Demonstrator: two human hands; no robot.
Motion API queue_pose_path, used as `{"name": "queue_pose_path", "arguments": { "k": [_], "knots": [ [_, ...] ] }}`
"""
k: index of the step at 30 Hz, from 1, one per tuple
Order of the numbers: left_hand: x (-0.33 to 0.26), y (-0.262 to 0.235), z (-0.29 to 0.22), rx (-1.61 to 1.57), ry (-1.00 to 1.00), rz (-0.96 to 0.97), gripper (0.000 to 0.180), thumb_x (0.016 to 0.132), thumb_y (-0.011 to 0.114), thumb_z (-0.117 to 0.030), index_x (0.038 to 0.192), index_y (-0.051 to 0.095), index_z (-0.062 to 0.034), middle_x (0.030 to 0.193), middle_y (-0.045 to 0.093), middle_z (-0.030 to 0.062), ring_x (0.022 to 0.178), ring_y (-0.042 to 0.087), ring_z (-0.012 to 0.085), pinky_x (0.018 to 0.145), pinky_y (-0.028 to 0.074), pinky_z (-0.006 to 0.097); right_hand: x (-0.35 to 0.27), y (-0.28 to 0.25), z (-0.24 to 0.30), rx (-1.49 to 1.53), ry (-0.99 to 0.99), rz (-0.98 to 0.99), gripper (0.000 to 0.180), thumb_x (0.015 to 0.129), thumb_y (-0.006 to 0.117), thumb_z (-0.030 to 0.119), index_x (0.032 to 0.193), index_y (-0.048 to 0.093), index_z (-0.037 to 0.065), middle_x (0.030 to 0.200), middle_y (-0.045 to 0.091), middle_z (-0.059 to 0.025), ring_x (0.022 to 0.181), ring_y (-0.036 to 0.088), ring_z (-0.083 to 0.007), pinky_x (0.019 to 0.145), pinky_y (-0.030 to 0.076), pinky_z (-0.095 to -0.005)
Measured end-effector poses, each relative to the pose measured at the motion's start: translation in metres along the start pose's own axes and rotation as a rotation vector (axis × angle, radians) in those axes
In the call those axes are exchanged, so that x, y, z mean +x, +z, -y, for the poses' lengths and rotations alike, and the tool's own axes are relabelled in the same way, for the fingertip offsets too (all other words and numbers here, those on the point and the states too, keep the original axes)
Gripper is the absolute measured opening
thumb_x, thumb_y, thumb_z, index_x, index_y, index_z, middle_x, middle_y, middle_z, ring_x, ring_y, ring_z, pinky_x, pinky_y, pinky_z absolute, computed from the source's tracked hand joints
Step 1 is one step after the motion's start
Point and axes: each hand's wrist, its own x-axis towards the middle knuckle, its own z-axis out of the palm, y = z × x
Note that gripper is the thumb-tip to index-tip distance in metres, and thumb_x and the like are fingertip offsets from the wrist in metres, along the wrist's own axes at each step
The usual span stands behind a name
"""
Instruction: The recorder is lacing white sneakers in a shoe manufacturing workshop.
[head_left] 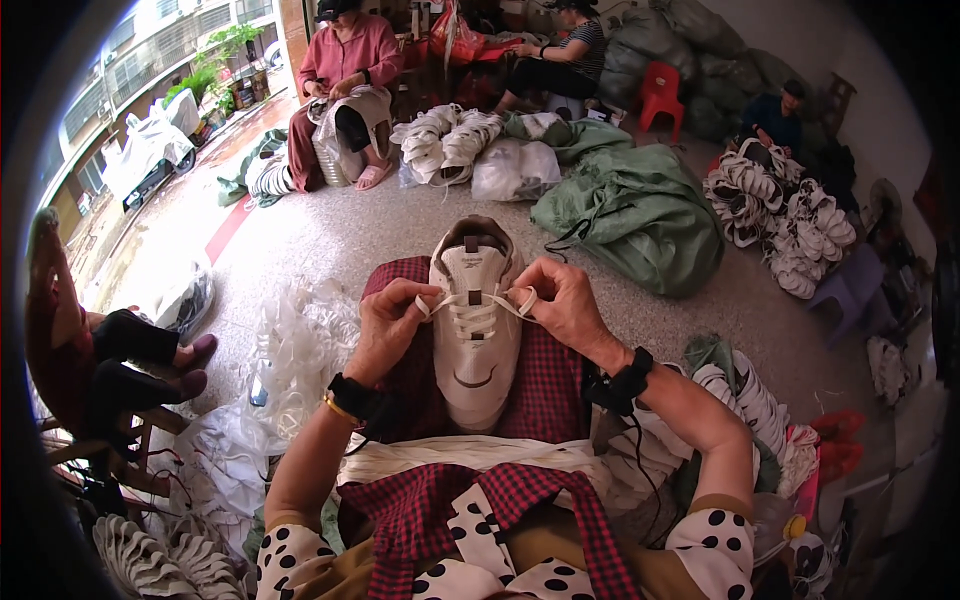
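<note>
A white sneaker (470, 385) lies on the red-and-black checked cloth (550, 400) over my lap, toe toward me. White shoelace (472, 320) crosses its tongue in several rows. At the shoe's left side, my left hand (392, 322) pinches one lace end between thumb and fingers. My right hand (568, 305) pinches the other end on the right side. Both lace ends are drawn outward from the upper eyelets. A bundle of long white laces (480, 452) lies across my lap, nearer my body than the shoe.
Clear plastic bags (300, 340) heap on the floor at left. Ahead lie a green sack (640, 215) and piled white shoes (445, 140); more shoes (780, 215) stand at right. Several people sit around, one (350, 70) in a pink top. A red chair (662, 95) stands behind.
</note>
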Motion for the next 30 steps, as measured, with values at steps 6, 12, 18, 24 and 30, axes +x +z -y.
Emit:
{"name": "queue_pose_path", "arguments": {
  "k": [6, 12, 18, 24, 30],
  "knots": [
    [0.001, 0.001, 0.005, -0.064, -0.022, -0.007, 0.020, 0.099, 0.065, -0.017, 0.110, 0.070, -0.0015, 0.094, 0.067, -0.0003, 0.084, 0.059, 0.0067, 0.077, 0.050, 0.024, 0.005, 0.003, 0.014, -0.062, -0.012, -0.031, 0.015, 0.085, 0.075, 0.011, 0.083, 0.065, 0.001, 0.074, 0.069, -0.0045, 0.068, 0.066, -0.0097, 0.061, 0.052, -0.0266],
    [-0.006, 0.001, 0.007, 0.048, 0.041, -0.098, 0.017, 0.097, 0.064, -0.012, 0.107, 0.072, -0.0013, 0.090, 0.066, 0.0000, 0.081, 0.060, 0.0078, 0.074, 0.049, 0.025, 0.015, 0.015, 0.024, -0.263, -0.162, -0.030, 0.010, 0.079, 0.073, 0.006, 0.081, 0.064, 0.001, 0.073, 0.068, -0.0100, 0.065, 0.068, -0.0165, 0.060, 0.053, -0.0313],
    [-0.006, 0.012, 0.004, 0.029, 0.029, -0.205, 0.014, 0.091, 0.066, -0.006, 0.102, 0.073, -0.0014, 0.080, 0.070, 0.0019, 0.074, 0.062, 0.0054, 0.067, 0.051, 0.023, 0.022, 0.004, 0.040, -0.244, -0.092, 0.110, 0.022, 0.078, 0.072, 0.004, 0.099, 0.068, 0.002, 0.067, 0.067, -0.0075, 0.062, 0.067, -0.0138, 0.061, 0.052, -0.0301],
    [-0.003, 0.017, -0.004, -0.084, 0.020, -0.236, 0.017, 0.087, 0.064, -0.003, 0.101, 0.073, 0.0001, 0.081, 0.073, 0.0037, 0.075, 0.064, 0.0054, 0.069, 0.052, 0.023, 0.039, -0.017, 0.041, -0.247, -0.064, 0.355, 0.024, 0.079, 0.071, 0.003, 0.102, 0.068, 0.000, 0.072, 0.071, -0.0099, 0.066, 0.068, -0.0118, 0.063, 0.053, -0.0292],
    [0.005, 0.019, 0.002, -0.133, 0.030, -0.243, 0.018, 0.087, 0.064, -0.002, 0.102, 0.072, -0.0006, 0.085, 0.071, 0.0031, 0.076, 0.062, 0.0051, 0.069, 0.050, 0.022, 0.051, -0.021, 0.051, -0.339, -0.056, 0.414, 0.021, 0.079, 0.069, 0.003, 0.099, 0.067, -0.004, 0.075, 0.072, -0.0138, 0.069, 0.071, -0.0166, 0.065, 0.054, -0.0305]
  ]
}}
